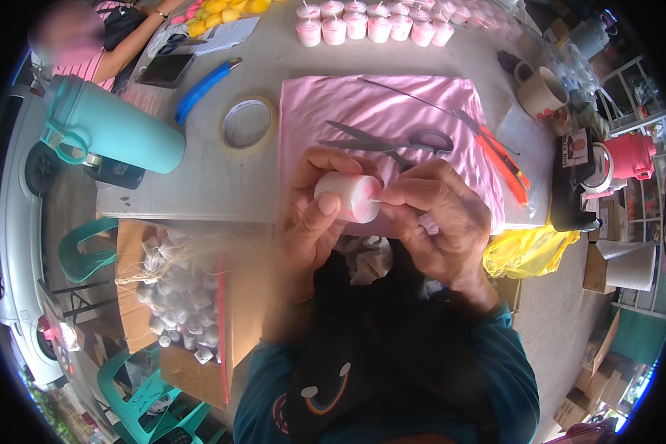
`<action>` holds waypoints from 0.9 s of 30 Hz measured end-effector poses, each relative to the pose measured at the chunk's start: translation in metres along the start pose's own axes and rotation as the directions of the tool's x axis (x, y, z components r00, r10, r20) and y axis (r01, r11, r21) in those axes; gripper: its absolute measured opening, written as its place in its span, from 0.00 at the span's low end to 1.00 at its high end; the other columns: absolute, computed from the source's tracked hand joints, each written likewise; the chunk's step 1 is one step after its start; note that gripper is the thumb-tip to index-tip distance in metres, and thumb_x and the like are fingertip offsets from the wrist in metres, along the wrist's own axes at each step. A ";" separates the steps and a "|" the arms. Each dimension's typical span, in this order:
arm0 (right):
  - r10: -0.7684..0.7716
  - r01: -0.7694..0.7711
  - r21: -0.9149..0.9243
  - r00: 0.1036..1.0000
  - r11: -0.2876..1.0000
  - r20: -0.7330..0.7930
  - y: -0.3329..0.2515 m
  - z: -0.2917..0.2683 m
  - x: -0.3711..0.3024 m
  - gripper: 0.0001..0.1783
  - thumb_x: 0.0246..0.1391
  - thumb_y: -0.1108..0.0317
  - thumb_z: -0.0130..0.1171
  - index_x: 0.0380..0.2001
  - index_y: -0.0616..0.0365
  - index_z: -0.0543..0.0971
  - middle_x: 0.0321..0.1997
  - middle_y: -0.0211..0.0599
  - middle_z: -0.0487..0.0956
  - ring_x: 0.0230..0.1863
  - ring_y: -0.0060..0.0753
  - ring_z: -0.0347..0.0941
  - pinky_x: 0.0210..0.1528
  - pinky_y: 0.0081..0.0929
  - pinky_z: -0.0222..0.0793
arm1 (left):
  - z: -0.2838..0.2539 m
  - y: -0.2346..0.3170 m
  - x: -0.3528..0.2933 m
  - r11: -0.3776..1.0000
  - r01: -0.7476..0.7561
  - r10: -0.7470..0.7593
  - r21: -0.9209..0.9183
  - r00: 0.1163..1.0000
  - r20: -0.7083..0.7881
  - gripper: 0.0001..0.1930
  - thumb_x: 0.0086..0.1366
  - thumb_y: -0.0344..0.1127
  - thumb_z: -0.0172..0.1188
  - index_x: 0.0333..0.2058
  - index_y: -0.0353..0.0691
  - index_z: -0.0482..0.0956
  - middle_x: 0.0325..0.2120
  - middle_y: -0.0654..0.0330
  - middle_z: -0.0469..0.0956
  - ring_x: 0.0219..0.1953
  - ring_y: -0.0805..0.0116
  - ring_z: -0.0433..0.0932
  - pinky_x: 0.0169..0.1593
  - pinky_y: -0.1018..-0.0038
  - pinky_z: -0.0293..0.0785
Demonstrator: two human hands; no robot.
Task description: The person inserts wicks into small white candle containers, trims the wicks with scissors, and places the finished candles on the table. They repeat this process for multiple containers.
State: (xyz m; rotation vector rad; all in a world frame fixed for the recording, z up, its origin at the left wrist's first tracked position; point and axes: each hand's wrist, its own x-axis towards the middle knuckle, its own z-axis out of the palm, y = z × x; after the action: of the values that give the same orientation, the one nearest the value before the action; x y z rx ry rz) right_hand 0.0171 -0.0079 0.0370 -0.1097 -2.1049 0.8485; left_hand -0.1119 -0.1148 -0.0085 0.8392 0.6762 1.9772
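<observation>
Two hands work on a small pink-and-white candle over a pink cloth.

The left hand point(314, 214) has its fingers closed round the candle point(350, 197), which lies on its side just above the near edge of the cloth point(392, 103); the right hand point(436, 218) pinches the wick at the candle's end between thumb and fingertips. Scissors point(392, 139) lie on the cloth just beyond the hands, an orange box cutter point(499, 159) to their right. A roll of tape point(247, 124), a blue cutter point(203, 87) and a teal bottle point(111, 122) lie to the left on the table point(222, 185). A row of like candles point(377, 26) stands at the far edge. Below the table's left, a clear bag of white candles point(181, 296) fills an open brown carton; a yellow bag point(525, 251) hangs at the right.
</observation>
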 end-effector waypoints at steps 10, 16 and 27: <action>-0.111 0.111 -0.106 0.994 0.988 0.000 0.003 0.001 -0.001 0.13 0.41 0.80 0.67 0.33 0.61 0.78 0.27 0.37 0.74 0.26 0.32 0.74 0.27 0.26 0.69 | 0.005 -0.001 -0.001 0.994 -0.017 0.021 0.105 0.999 -0.042 0.20 0.63 0.44 0.60 0.46 0.35 0.69 0.45 0.55 0.72 0.50 0.66 0.72 0.54 0.68 0.68; -0.202 0.199 -0.239 0.979 0.951 0.011 0.006 0.003 0.000 0.11 0.42 0.79 0.66 0.32 0.62 0.76 0.27 0.36 0.74 0.26 0.35 0.73 0.26 0.29 0.70 | 0.006 0.000 -0.002 0.949 -0.090 0.103 0.301 0.994 -0.029 0.19 0.64 0.41 0.60 0.46 0.34 0.69 0.45 0.55 0.72 0.48 0.68 0.73 0.52 0.71 0.69; -0.029 0.030 -0.121 1.000 0.992 0.011 0.006 0.007 -0.007 0.13 0.43 0.77 0.68 0.34 0.61 0.77 0.31 0.37 0.77 0.31 0.32 0.76 0.30 0.25 0.72 | 0.005 -0.008 -0.002 0.986 -0.077 0.091 0.150 0.992 -0.085 0.18 0.64 0.39 0.58 0.47 0.34 0.69 0.44 0.54 0.73 0.47 0.68 0.74 0.52 0.72 0.70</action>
State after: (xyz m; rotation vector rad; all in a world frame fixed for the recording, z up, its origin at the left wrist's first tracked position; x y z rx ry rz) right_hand 0.0153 -0.0096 0.0256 -0.1385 -2.1613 0.7054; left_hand -0.1036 -0.1122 -0.0115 0.8810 0.8602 2.0713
